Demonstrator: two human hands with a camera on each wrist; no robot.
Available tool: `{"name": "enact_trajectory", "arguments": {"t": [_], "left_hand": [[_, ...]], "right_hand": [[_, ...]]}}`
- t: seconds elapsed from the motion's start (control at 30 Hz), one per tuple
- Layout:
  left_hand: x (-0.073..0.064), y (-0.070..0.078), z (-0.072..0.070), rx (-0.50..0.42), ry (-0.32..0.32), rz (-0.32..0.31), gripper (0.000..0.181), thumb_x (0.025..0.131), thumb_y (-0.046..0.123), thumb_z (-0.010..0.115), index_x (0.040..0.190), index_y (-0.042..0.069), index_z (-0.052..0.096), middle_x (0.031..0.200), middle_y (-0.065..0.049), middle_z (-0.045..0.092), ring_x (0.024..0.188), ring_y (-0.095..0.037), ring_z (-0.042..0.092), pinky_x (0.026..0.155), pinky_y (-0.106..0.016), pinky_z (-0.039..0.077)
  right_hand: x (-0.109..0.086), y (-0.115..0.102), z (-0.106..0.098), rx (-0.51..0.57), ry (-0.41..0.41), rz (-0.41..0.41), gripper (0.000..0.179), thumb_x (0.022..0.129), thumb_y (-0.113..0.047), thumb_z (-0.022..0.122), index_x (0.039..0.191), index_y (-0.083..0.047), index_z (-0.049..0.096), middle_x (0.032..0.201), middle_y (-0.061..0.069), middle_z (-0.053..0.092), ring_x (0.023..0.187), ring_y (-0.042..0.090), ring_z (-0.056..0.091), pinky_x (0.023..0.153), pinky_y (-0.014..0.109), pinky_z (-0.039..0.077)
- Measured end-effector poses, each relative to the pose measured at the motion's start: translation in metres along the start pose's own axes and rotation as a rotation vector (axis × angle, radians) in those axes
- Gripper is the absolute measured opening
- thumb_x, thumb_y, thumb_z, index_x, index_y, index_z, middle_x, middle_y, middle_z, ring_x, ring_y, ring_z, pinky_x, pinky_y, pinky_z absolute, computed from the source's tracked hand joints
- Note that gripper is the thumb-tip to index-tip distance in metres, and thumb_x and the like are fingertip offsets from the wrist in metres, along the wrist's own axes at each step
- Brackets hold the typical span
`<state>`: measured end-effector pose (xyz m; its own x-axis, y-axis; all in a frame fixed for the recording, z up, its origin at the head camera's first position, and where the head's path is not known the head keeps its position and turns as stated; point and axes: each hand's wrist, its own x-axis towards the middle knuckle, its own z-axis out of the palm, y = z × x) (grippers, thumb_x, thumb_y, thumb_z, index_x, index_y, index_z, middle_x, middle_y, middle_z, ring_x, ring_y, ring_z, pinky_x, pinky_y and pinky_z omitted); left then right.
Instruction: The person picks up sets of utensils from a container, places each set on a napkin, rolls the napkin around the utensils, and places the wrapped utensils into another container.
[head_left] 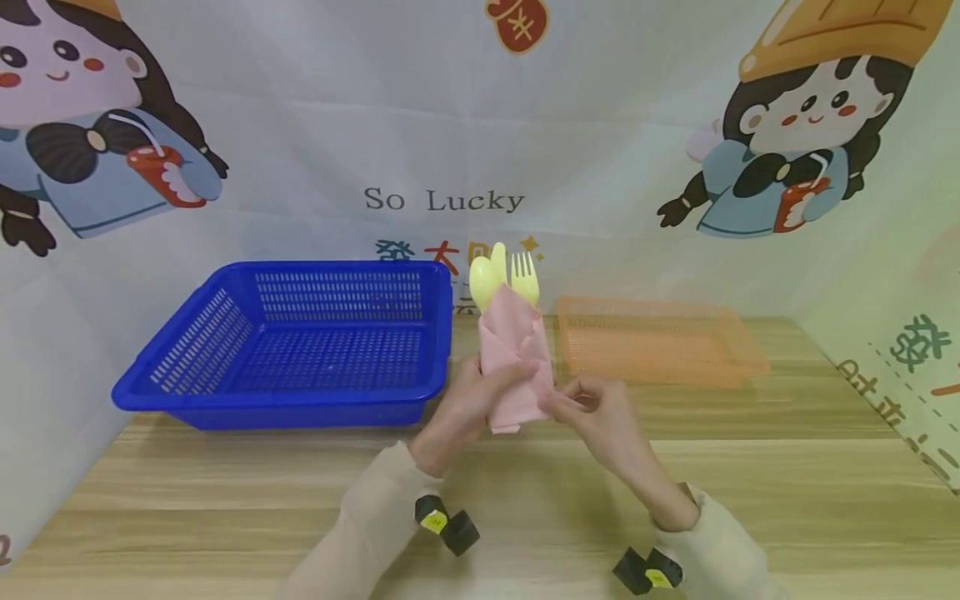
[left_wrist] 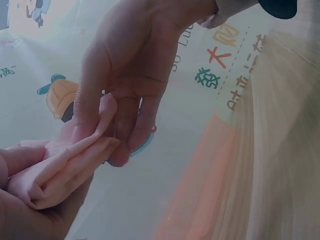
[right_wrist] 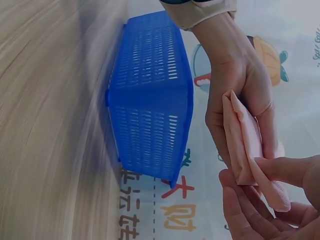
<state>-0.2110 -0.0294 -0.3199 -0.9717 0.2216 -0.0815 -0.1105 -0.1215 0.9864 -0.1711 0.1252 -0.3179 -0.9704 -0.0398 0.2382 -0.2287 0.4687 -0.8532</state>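
A folded pink napkin (head_left: pixel 517 333) wraps the lower parts of a pale yellow spoon (head_left: pixel 482 283), knife (head_left: pixel 498 260) and fork (head_left: pixel 527 282); their top ends stick out upward. My left hand (head_left: pixel 468 396) grips the bundle from the left, thumb across its front. At the lower right, my right hand (head_left: pixel 603 417) pinches a loose corner of the napkin between thumb and fingers. The left wrist view shows the napkin's folded layers (left_wrist: pixel 65 175) edge-on between both hands. In the right wrist view the cutlery is hidden.
A blue perforated basket (head_left: pixel 285 412) stands on the wooden table (head_left: pixel 525 517) to the left. An orange shallow basket (head_left: pixel 660 375) sits at the back right. Behind them hangs a printed cloth backdrop (head_left: pixel 450 125).
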Motion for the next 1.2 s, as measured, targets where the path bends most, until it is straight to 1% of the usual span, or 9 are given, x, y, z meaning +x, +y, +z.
{"name": "enact_trajectory", "arguments": {"t": [0.17, 0.23, 0.33, 0.47, 0.67, 0.83, 1.07, 1.2], "left_hand": [[0.0025, 0.0036, 0.0018, -0.011, 0.041, -0.008, 0.034, 0.082, 0.017, 0.064, 0.108, -0.002, 0.053, 0.093, -0.019, 0.063, 0.072, -0.022, 0.065, 0.061, -0.036, 0.054], [0.0034, 0.0041, 0.0018, -0.028, 0.035, -0.009, 0.033, 0.082, 0.016, 0.063, 0.108, -0.002, 0.053, 0.094, -0.019, 0.063, 0.073, -0.023, 0.065, 0.062, -0.037, 0.054], [0.0040, 0.0047, 0.0013, -0.054, 0.021, 0.000, 0.033, 0.083, 0.014, 0.062, 0.109, -0.002, 0.052, 0.096, -0.021, 0.063, 0.075, -0.023, 0.064, 0.063, -0.038, 0.054], [0.0051, 0.0046, 0.0007, -0.069, 0.017, 0.031, 0.032, 0.083, 0.012, 0.061, 0.109, -0.004, 0.052, 0.096, -0.021, 0.063, 0.076, -0.023, 0.064, 0.065, -0.037, 0.054], [0.0061, 0.0041, 0.0004, -0.092, 0.018, 0.027, 0.031, 0.083, 0.011, 0.061, 0.110, -0.003, 0.052, 0.097, -0.023, 0.063, 0.078, -0.026, 0.065, 0.066, -0.037, 0.054], [0.0060, 0.0042, 0.0002, -0.098, 0.016, 0.025, 0.031, 0.083, 0.010, 0.061, 0.110, -0.003, 0.052, 0.097, -0.022, 0.063, 0.078, -0.025, 0.065, 0.066, -0.037, 0.054], [0.0069, 0.0037, -0.0007, -0.128, -0.017, 0.050, 0.030, 0.083, 0.008, 0.060, 0.108, -0.006, 0.052, 0.093, -0.022, 0.064, 0.074, -0.021, 0.065, 0.065, -0.034, 0.054], [0.0069, 0.0039, -0.0015, -0.123, -0.033, 0.057, 0.029, 0.084, 0.008, 0.059, 0.108, -0.006, 0.051, 0.092, -0.022, 0.064, 0.073, -0.021, 0.065, 0.065, -0.034, 0.054]], "right_hand": [[-0.0011, -0.0022, 0.0001, -0.041, 0.021, -0.009, 0.014, 0.075, -0.014, 0.070, 0.070, -0.002, 0.065, 0.069, 0.006, 0.066, 0.062, 0.010, 0.052, 0.056, 0.022, 0.043], [-0.0012, -0.0026, 0.0002, -0.035, 0.029, -0.011, 0.014, 0.075, -0.013, 0.070, 0.070, -0.001, 0.065, 0.069, 0.007, 0.066, 0.060, 0.010, 0.049, 0.054, 0.022, 0.041], [-0.0007, -0.0023, 0.0004, -0.017, 0.031, 0.000, 0.014, 0.075, -0.013, 0.070, 0.070, 0.000, 0.065, 0.069, 0.008, 0.067, 0.060, 0.009, 0.051, 0.054, 0.021, 0.042], [0.0001, -0.0018, 0.0000, -0.003, 0.025, 0.017, 0.014, 0.076, -0.012, 0.070, 0.071, 0.000, 0.065, 0.069, 0.009, 0.067, 0.061, 0.009, 0.054, 0.055, 0.021, 0.044], [0.0004, -0.0007, 0.0008, 0.001, 0.026, 0.010, 0.014, 0.075, -0.011, 0.070, 0.070, 0.000, 0.065, 0.066, 0.009, 0.066, 0.059, 0.009, 0.054, 0.053, 0.020, 0.042], [-0.0002, -0.0021, 0.0003, -0.004, 0.026, 0.014, 0.014, 0.076, -0.012, 0.069, 0.071, 0.000, 0.065, 0.068, 0.009, 0.066, 0.060, 0.009, 0.055, 0.054, 0.020, 0.043], [-0.0010, -0.0041, 0.0007, 0.003, 0.020, 0.040, 0.014, 0.077, -0.012, 0.069, 0.073, 0.001, 0.064, 0.071, 0.011, 0.067, 0.062, 0.011, 0.060, 0.055, 0.020, 0.046], [-0.0010, -0.0041, 0.0002, 0.023, 0.011, 0.049, 0.013, 0.077, -0.010, 0.068, 0.074, 0.002, 0.064, 0.073, 0.012, 0.067, 0.062, 0.010, 0.061, 0.056, 0.020, 0.047]]}}
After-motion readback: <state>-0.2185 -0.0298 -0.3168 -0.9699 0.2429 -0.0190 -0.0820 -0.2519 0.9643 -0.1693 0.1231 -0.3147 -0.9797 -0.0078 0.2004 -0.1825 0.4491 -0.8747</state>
